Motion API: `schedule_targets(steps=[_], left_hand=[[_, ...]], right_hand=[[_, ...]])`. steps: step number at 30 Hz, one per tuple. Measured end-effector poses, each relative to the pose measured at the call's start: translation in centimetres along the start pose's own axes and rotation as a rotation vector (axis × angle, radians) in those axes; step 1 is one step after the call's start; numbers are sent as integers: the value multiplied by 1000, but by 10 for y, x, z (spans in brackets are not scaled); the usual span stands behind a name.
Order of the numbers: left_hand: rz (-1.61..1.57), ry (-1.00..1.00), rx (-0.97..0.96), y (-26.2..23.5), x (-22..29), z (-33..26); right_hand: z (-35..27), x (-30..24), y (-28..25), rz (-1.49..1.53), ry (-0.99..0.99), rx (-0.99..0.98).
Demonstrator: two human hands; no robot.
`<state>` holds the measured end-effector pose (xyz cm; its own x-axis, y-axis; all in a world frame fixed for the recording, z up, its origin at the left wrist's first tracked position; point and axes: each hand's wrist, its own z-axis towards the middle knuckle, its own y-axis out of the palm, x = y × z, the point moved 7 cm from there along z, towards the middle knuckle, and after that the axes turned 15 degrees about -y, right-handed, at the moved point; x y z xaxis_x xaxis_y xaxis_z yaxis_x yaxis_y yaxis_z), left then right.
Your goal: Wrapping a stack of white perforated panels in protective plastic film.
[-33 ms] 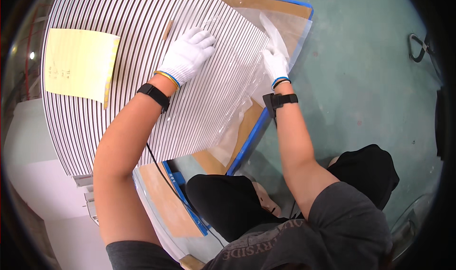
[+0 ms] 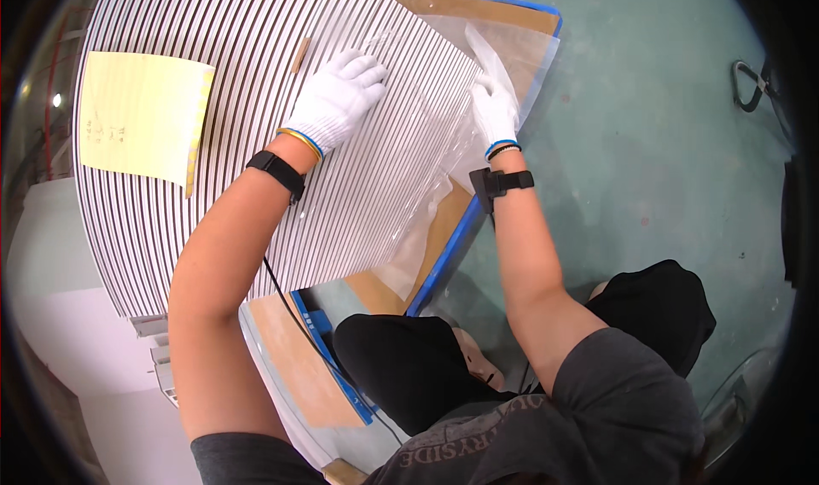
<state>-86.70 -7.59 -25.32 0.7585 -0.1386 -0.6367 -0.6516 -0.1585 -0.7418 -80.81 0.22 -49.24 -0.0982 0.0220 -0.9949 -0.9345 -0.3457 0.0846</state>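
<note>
A large sheet with thin black and white stripes lies in front of me, and a clear plastic film covers its right part. My left hand, in a white glove, presses flat on the film over the stripes with its fingers spread. My right hand, also gloved, grips the film's edge at the right rim of the striped sheet, where a flap of film stands up. Each wrist wears a black band.
A yellow paper sheet is stuck on the left of the striped sheet. Beneath lies a brown board with blue edging. A green floor spreads to the right. A thin black cable runs down from my left arm. White blocks stand at left.
</note>
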Motion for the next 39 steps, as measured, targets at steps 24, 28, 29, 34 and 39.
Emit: schedule_targets(steps=[24, 28, 29, 34, 39], left_hand=[[-1784, -848, -398, 13, 2, -32], [-2066, -910, -432, 28, -10, -33], [-2203, -867, -450, 29, -8, -31], [-2543, -749, -448, 34, -9, -29], [-2683, -803, -345, 42, -14, -35]], right_hand=[[24, -126, 73, 573, -213, -471], [17, -143, 65, 395, -270, -524], [15, -150, 60, 377, -289, -518], [7, -173, 48, 121, -328, -577], [5, -196, 37, -49, -327, -683]])
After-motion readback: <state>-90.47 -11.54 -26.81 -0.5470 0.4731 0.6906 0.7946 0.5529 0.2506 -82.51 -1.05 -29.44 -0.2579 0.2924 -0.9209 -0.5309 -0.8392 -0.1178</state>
